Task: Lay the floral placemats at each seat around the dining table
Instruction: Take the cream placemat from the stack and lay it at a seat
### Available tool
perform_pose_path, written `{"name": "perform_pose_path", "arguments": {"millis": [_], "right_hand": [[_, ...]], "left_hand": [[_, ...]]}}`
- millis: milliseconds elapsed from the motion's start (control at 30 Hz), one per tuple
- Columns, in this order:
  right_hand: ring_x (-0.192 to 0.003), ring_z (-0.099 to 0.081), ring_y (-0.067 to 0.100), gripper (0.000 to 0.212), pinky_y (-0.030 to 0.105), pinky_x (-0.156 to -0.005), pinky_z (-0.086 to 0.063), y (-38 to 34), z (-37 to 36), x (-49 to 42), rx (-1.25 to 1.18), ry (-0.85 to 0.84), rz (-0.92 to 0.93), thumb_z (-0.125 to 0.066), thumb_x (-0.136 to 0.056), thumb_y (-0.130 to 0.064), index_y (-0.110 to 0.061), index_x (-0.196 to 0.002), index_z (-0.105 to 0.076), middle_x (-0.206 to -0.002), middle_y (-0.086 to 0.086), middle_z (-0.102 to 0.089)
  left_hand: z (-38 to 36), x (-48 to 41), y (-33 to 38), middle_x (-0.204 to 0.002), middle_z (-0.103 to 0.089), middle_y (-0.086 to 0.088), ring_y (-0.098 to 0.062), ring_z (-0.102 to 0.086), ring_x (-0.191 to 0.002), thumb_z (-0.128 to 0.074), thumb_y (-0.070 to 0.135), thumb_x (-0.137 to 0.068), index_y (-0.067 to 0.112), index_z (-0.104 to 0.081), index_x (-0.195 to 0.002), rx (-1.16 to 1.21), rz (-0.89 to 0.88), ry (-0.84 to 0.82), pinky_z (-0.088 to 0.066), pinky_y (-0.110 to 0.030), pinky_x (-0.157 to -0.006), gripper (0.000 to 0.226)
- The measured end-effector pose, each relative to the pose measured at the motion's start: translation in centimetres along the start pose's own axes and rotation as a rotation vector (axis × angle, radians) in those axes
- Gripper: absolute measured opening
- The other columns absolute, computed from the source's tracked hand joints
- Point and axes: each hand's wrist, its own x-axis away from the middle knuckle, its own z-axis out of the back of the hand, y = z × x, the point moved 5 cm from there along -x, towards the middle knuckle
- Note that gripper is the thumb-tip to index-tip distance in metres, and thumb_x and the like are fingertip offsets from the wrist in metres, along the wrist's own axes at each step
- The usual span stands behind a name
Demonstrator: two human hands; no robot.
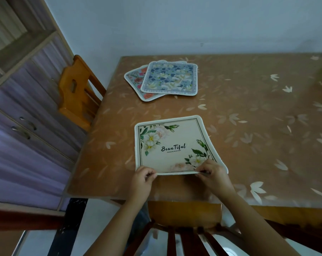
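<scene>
A cream floral placemat (pixel 172 145) printed "Beautiful" lies on the brown leaf-patterned table (pixel 248 117) near its front edge. My left hand (pixel 143 177) pinches the mat's near left corner and my right hand (pixel 212 172) pinches its near right corner, lifting that near edge slightly off the table. Farther back, a blue floral placemat (pixel 170 78) sits on top of a pink floral placemat (pixel 136 78), both near the table's far left corner.
A wooden chair (pixel 77 93) stands at the table's left side. Another chair's back (pixel 184 215) is directly below my hands at the front edge. A cabinet with shelves and doors (pixel 21 108) fills the left. A wall runs behind the table.
</scene>
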Motion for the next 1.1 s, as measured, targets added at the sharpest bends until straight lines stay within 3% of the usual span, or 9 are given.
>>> {"name": "perform_pose_path", "arguments": {"millis": [233, 400, 467, 567, 633, 833, 1100], "right_hand": [[-0.078, -0.056, 0.015, 0.012, 0.009, -0.070, -0.040, 3.8, 1.4, 1.1, 0.051, 0.084, -0.095, -0.076, -0.066, 0.005, -0.001, -0.074, -0.069, -0.082, 0.005, -0.061], [-0.086, -0.055, 0.022, 0.011, 0.027, -0.073, -0.048, 5.6, -0.1, 1.7, 0.098, 0.008, -0.124, -0.074, -0.068, 0.001, -0.003, -0.076, -0.067, -0.085, 0.001, -0.052], [-0.087, -0.055, 0.025, 0.012, 0.033, -0.074, -0.050, 6.0, -0.6, 2.0, 0.110, 0.001, -0.126, -0.075, -0.067, 0.002, -0.003, -0.076, -0.067, -0.085, 0.005, -0.053], [-0.084, -0.055, 0.027, 0.016, 0.038, -0.069, -0.051, 6.6, -0.4, 2.8, 0.136, 0.028, -0.152, -0.078, -0.063, 0.000, -0.005, -0.075, -0.068, -0.085, 0.008, -0.057], [-0.080, -0.057, 0.027, 0.019, 0.034, -0.061, -0.047, 7.0, 0.0, 3.1, 0.181, 0.063, -0.159, -0.082, -0.059, -0.002, -0.007, -0.072, -0.069, -0.082, 0.009, -0.060], [-0.090, -0.053, 0.027, 0.015, 0.032, -0.070, -0.038, 7.7, 0.5, 3.1, 0.235, 0.042, -0.183, -0.079, -0.065, -0.011, -0.010, -0.076, -0.069, -0.086, 0.009, -0.060], [-0.084, -0.055, 0.026, 0.011, 0.029, -0.067, -0.031, 7.6, 0.2, 3.3, 0.263, 0.064, -0.192, -0.078, -0.068, -0.013, -0.012, -0.074, -0.069, -0.083, 0.006, -0.062]], "left_hand": [[-4.3, -1.4, 0.4, -0.082, -0.056, -0.003, -0.014, -0.054, -0.077, -0.064, -0.002, -0.079, 0.005, -0.065, -0.076, -0.042, -0.069, -0.097, -0.037, -0.004, -0.067, 0.008], [-5.2, -0.4, -0.5, -0.082, -0.061, -0.002, -0.019, -0.056, -0.078, -0.069, 0.000, -0.075, 0.008, -0.067, -0.076, -0.203, -0.198, -0.084, -0.046, -0.030, -0.072, 0.009], [-5.4, 0.0, -0.8, -0.082, -0.062, -0.004, -0.021, -0.057, -0.078, -0.071, 0.000, -0.072, 0.009, -0.067, -0.075, -0.244, -0.218, -0.083, -0.047, -0.035, -0.070, 0.010], [-5.7, 0.1, -1.2, -0.080, -0.062, -0.004, -0.023, -0.057, -0.080, -0.074, 0.003, -0.071, 0.009, -0.068, -0.074, -0.275, -0.227, -0.103, -0.047, -0.037, -0.070, 0.009], [-5.6, 0.0, -1.5, -0.080, -0.061, -0.005, -0.023, -0.056, -0.081, -0.075, 0.006, -0.070, 0.009, -0.069, -0.075, -0.284, -0.217, -0.114, -0.048, -0.037, -0.071, 0.009], [-5.3, 0.0, -1.6, -0.080, -0.062, -0.004, -0.020, -0.057, -0.079, -0.076, 0.008, -0.069, 0.009, -0.070, -0.075, -0.269, -0.187, -0.116, -0.046, -0.034, -0.071, 0.008], [-5.1, 0.1, -2.1, -0.081, -0.061, 0.002, -0.019, -0.054, -0.083, -0.074, 0.010, -0.072, 0.015, -0.068, -0.073, -0.297, -0.148, -0.114, -0.036, -0.035, -0.075, 0.008]]}}
